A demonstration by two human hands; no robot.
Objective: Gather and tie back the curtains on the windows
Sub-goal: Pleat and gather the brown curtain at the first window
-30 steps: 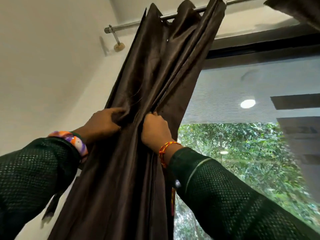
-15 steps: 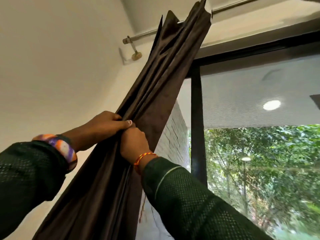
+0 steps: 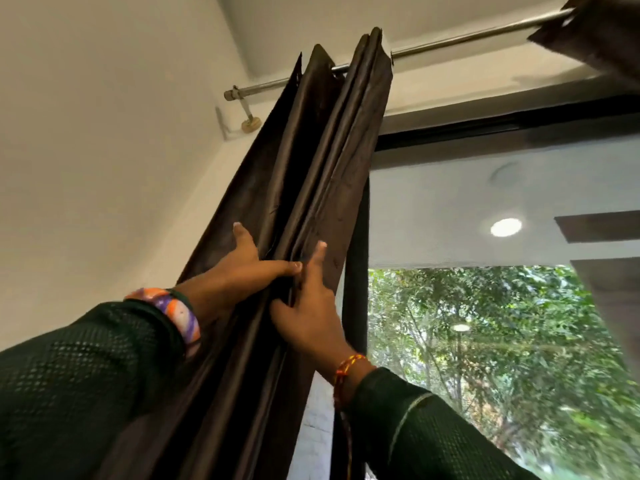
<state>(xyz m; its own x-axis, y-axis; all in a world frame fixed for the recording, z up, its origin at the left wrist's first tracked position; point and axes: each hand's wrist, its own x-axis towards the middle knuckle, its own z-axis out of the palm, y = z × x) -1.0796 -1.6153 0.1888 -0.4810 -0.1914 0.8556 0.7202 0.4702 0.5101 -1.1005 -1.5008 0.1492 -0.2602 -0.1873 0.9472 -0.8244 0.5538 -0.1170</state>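
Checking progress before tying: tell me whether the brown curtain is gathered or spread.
Gathered. The brown curtain hangs in tight pleats bunched at the left end of the rod, window glass uncovered beside it. No tie-back is visible.

We count two curtains: one gathered curtain (image 3: 311, 174) and part of a second curtain (image 3: 595, 32) at the upper right, both on one rod (image 3: 460, 41). We record two hands, a left hand (image 3: 242, 268) and a right hand (image 3: 311, 313), one bangle (image 3: 176, 313), one thread band (image 3: 348, 367), and one round lamp (image 3: 505, 226).

Dark brown curtain (image 3: 311, 174) on a silver rod (image 3: 460, 39) — dark green mesh sleeves (image 3: 79, 386), an orange-purple-white bangle (image 3: 176, 313), a red-yellow thread (image 3: 348, 367); wall (image 3: 104, 133) cream.
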